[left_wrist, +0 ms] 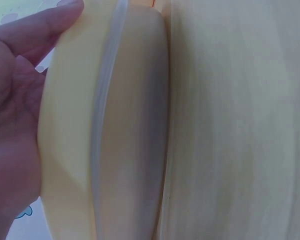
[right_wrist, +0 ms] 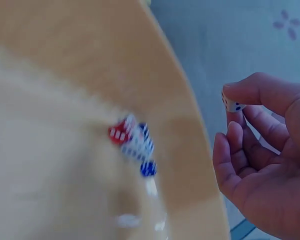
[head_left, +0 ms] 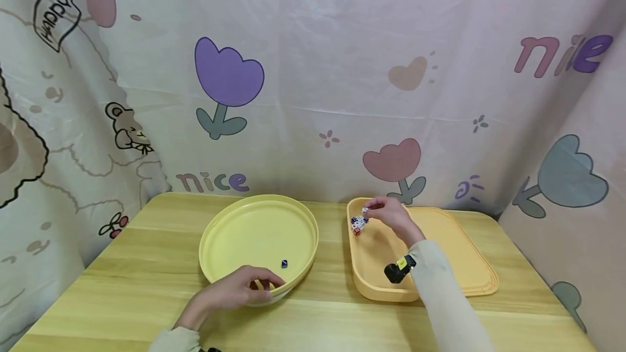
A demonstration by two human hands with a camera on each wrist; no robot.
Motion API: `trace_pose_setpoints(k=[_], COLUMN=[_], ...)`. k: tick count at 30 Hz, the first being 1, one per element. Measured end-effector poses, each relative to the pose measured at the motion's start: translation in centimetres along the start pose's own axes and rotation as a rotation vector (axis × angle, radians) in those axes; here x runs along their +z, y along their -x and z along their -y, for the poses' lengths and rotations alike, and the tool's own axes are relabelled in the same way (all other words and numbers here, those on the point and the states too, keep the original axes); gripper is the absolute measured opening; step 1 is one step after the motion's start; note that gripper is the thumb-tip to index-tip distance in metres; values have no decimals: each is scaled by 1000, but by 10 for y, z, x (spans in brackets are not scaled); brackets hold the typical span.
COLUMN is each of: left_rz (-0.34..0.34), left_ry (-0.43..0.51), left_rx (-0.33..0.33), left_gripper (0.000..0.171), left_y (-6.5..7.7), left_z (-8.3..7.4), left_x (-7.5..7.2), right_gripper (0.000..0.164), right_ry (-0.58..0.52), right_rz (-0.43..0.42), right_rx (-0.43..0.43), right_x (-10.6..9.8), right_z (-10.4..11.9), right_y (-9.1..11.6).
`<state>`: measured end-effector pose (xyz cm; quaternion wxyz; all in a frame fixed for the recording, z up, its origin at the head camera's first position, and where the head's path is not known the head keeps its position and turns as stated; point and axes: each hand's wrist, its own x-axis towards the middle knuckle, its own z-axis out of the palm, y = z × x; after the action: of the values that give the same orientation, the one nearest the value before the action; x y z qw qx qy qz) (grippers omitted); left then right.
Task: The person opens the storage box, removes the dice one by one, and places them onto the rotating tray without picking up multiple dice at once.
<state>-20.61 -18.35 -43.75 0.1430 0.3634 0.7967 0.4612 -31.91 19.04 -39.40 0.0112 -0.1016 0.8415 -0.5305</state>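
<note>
Between thumb and fingertips, my right hand point(head_left: 391, 217) pinches a white die point(right_wrist: 233, 106), held above the far left part of an orange rectangular box point(head_left: 374, 259). Below it in that box, several dice point(head_left: 359, 224) sit in a cluster against the wall; red, white and blue ones show in the right wrist view. My left hand point(head_left: 239, 287) grips the near rim of a round yellow tray point(head_left: 254, 228), thumb on the outer wall and fingers over the edge. One dark blue die point(head_left: 285, 264) lies inside this tray, near the fingers.
An orange lid-like panel point(head_left: 452, 249) lies to the right of the box. Both containers stand on a wood-grain table point(head_left: 323, 319). A printed curtain point(head_left: 303, 80) hangs behind the table and along its sides. A pale base point(head_left: 269, 300) shows beneath the round tray.
</note>
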Motion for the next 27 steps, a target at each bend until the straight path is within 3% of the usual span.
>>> trace_pose_setpoints(k=[14, 27], left_rz=[2, 4], left_ry=[9, 9], left_rx=[-5, -15], left_gripper=[25, 25], left_y=[0, 0], left_z=[1, 0], left_x=[0, 0], right_gripper=[17, 15], right_ry=[-103, -107], right_rz=[1, 18], right_rx=[-47, -127], right_x=[35, 80], right_z=[45, 53], right_y=[20, 38])
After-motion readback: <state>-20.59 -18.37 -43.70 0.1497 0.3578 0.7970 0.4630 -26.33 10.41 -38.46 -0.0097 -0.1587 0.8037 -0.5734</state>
